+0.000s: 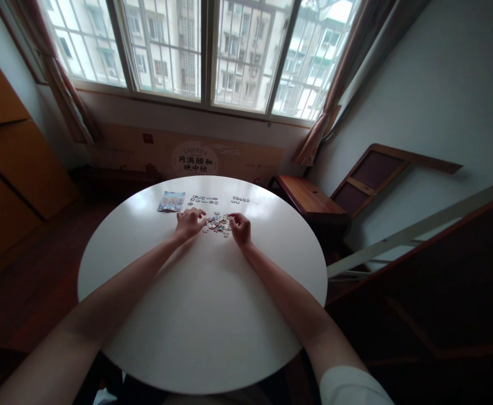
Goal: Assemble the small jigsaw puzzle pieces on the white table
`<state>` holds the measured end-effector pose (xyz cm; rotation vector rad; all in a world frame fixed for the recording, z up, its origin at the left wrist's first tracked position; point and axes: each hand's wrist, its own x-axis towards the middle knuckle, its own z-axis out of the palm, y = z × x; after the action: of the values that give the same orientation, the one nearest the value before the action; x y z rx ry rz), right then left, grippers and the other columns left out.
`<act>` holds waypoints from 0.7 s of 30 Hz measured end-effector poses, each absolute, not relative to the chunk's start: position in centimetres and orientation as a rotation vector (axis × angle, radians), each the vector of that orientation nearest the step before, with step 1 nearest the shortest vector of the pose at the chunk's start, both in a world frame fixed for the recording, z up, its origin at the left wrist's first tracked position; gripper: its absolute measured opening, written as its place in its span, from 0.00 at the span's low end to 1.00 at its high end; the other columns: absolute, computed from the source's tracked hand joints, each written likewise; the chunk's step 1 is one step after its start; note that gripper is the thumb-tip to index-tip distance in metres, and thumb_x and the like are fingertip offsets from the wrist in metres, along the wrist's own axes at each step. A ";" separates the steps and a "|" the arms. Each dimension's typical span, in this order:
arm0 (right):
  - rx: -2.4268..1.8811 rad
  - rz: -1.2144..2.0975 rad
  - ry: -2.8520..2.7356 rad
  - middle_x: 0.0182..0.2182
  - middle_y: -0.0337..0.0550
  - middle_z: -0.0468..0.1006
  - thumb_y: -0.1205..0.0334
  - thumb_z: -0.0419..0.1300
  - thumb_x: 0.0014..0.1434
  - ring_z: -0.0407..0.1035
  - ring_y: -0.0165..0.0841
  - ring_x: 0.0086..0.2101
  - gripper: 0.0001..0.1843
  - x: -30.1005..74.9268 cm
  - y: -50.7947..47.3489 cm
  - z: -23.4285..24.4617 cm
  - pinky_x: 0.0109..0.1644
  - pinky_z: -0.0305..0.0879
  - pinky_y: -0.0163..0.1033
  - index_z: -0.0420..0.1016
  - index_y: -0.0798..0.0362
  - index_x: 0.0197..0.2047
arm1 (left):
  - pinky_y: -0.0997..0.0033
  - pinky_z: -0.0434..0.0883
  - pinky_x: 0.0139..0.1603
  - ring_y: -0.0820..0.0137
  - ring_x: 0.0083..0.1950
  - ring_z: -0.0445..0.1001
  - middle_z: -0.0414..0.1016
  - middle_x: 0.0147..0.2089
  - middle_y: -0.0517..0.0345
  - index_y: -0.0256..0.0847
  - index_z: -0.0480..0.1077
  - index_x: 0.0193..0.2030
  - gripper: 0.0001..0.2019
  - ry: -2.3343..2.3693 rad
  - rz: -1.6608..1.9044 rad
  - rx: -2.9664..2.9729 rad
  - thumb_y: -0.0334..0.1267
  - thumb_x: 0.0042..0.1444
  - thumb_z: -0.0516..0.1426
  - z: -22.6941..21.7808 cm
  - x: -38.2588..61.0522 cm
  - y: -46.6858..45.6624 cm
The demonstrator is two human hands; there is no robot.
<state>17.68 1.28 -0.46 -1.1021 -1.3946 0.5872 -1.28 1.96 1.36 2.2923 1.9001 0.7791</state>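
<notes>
Piled puzzle pieces (219, 226) look light, stiff, best edge-pinched; left hand (189, 223) loosely spread left of them, right hand (241, 228) curled to their right, can't tell if pinching.

On surface (204, 315): puzzle-piece pile (219, 224), between left hand (189, 224) and right hand (240, 227). Far of pile: sheet (171, 201) left, piece rows (204, 198) beside it, piece cluster (241, 199) right.

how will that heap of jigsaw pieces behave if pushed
The jigsaw heap will probably scatter, its pieces lying loose. They look small and flat, so likely light, unlikely to roll. The shiny white tabletop may let them slide.
</notes>
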 end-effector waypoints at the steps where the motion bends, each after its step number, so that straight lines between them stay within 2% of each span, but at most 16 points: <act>1: -1.131 0.551 -1.411 0.24 0.41 0.74 0.61 0.53 0.51 0.67 0.31 0.25 0.12 17.7 1.3 -0.5 0.31 0.63 0.36 0.76 0.56 0.33 | 0.56 0.59 0.49 0.58 0.48 0.69 0.74 0.42 0.54 0.45 0.72 0.44 0.13 1.865 0.790 2.311 0.45 0.56 0.52 1.5 -1.1 1.6; 5: -1.228 0.527 -1.471 0.24 0.42 0.76 0.61 0.53 0.51 0.68 0.32 0.27 0.12 17.7 1.5 -0.7 0.33 0.63 0.36 0.76 0.56 0.32 | 0.57 0.59 0.48 0.58 0.48 0.69 0.74 0.42 0.54 0.46 0.74 0.42 0.12 1.781 0.785 2.376 0.43 0.56 0.53 1.8 -0.4 0.6; 13: -1.345 0.505 -1.428 0.26 0.43 0.78 0.63 0.53 0.51 0.70 0.34 0.29 0.12 17.9 1.8 -0.8 0.36 0.64 0.37 0.77 0.55 0.32 | 0.57 0.59 0.47 0.57 0.50 0.66 0.71 0.47 0.50 0.47 0.72 0.51 0.17 1.791 0.733 2.428 0.43 0.57 0.52 0.6 0.3 -0.6; 21: -1.287 0.463 -1.543 0.24 0.41 0.76 0.61 0.53 0.52 0.69 0.33 0.27 0.11 17.8 0.8 -0.8 0.34 0.64 0.36 0.76 0.54 0.32 | 0.55 0.52 0.55 0.58 0.59 0.60 0.69 0.57 0.54 0.50 0.71 0.52 0.16 1.540 0.713 2.588 0.44 0.59 0.50 0.3 -0.7 -1.4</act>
<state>17.77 0.84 -0.78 -1.2870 -1.5434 0.4632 -0.74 -1.36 0.30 2.5883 1.5399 0.7135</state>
